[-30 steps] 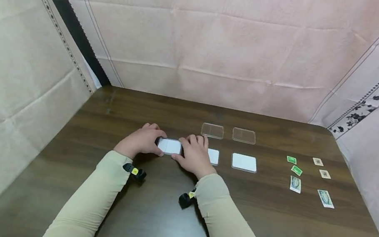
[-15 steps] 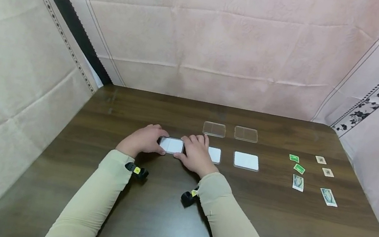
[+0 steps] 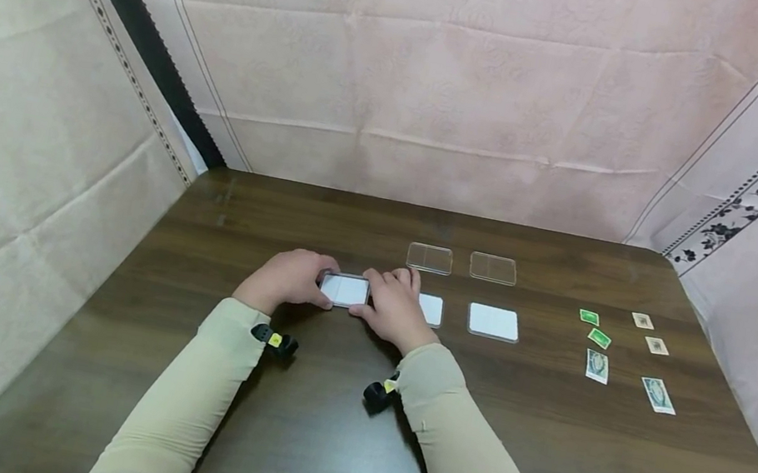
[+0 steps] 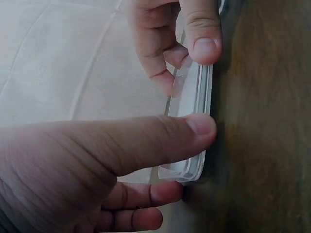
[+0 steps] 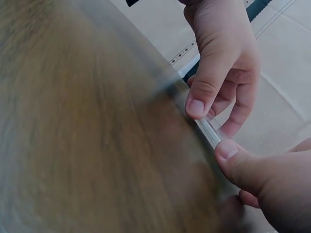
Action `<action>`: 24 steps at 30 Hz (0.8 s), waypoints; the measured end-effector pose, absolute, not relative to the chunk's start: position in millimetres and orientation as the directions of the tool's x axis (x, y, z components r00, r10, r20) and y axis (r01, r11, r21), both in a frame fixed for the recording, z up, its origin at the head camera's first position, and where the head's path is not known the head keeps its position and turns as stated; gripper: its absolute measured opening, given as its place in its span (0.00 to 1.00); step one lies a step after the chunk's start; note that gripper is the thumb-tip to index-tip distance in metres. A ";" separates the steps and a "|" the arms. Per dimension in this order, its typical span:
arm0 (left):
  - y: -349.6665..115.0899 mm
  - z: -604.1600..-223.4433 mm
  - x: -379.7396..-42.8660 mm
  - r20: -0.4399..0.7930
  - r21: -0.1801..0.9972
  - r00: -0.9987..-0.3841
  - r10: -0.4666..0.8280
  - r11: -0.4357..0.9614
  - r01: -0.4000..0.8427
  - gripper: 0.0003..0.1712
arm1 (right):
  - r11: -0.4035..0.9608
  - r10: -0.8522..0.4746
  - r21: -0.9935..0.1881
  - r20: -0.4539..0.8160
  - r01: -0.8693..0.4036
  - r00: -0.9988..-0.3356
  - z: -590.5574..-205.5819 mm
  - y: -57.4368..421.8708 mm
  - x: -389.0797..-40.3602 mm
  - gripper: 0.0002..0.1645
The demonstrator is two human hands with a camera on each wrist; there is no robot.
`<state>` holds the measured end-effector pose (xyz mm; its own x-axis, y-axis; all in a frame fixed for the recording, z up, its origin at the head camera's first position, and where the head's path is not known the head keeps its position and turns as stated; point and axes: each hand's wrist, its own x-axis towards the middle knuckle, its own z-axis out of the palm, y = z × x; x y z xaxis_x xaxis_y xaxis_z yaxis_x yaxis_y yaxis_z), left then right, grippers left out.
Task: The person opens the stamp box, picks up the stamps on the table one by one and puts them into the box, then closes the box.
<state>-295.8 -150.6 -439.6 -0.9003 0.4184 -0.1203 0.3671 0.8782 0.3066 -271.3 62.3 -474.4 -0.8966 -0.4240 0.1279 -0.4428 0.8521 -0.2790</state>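
A flat clear plastic case (image 3: 344, 290) with a white inside lies on the wooden table between both hands. My left hand (image 3: 286, 281) grips its left end, thumb along the near edge, fingers round the far side. At the right end my right hand (image 3: 396, 311) holds it the same way. In the left wrist view the case (image 4: 192, 104) shows layered clear edges under both thumbs. A second white flat case (image 3: 430, 311) is partly hidden behind the right hand. Another white case (image 3: 493, 323) lies farther right.
Two clear plastic lids (image 3: 430, 258) lie behind the white cases. On the right of the table (image 3: 312, 445) are two green cards (image 3: 599, 338), two small whitish squares (image 3: 656, 345) and two bluish picture cards (image 3: 659, 396). Cloth walls (image 3: 405, 89) enclose the table.
The head view has shifted slightly. Both hands keep their grip on the case in much the same place on the table.
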 end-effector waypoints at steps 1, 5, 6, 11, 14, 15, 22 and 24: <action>-150.3 -438.5 -295.5 -0.120 0.309 -0.901 0.417 0.878 0.365 0.29 | 0.853 -0.422 -0.279 0.125 -0.440 -0.898 -473.2 62.3 -271.1 0.38; -149.3 -435.1 -294.5 -0.123 0.315 -0.904 0.410 0.880 0.356 0.29 | 0.854 -0.418 -0.286 0.118 -0.434 -0.901 -470.6 62.7 -270.9 0.38; -149.1 -435.0 -294.7 -0.124 0.312 -0.904 0.408 0.881 0.355 0.29 | 0.855 -0.416 -0.289 0.114 -0.431 -0.902 -470.4 62.9 -271.0 0.38; -147.9 -433.9 -296.2 -0.138 0.317 -0.905 0.402 0.884 0.344 0.30 | 0.856 -0.403 -0.309 0.106 -0.416 -0.909 -470.4 64.6 -272.5 0.39; -148.4 -433.1 -297.5 -0.148 0.327 -0.907 0.395 0.885 0.332 0.31 | 0.850 -0.403 -0.328 0.099 -0.412 -0.910 -468.8 65.2 -273.7 0.39; -148.8 -432.6 -298.0 -0.148 0.326 -0.907 0.394 0.885 0.331 0.31 | 0.848 -0.404 -0.335 0.096 -0.412 -0.910 -467.8 65.2 -274.3 0.39; -149.2 -426.3 -304.8 -0.113 0.319 -0.912 0.395 0.883 0.344 0.31 | 0.859 -0.408 -0.299 0.087 -0.415 -0.909 -458.2 66.3 -285.7 0.39; -147.6 -424.3 -309.8 -0.110 0.321 -0.912 0.394 0.883 0.342 0.31 | 0.862 -0.409 -0.291 0.080 -0.414 -0.909 -455.2 67.8 -290.4 0.40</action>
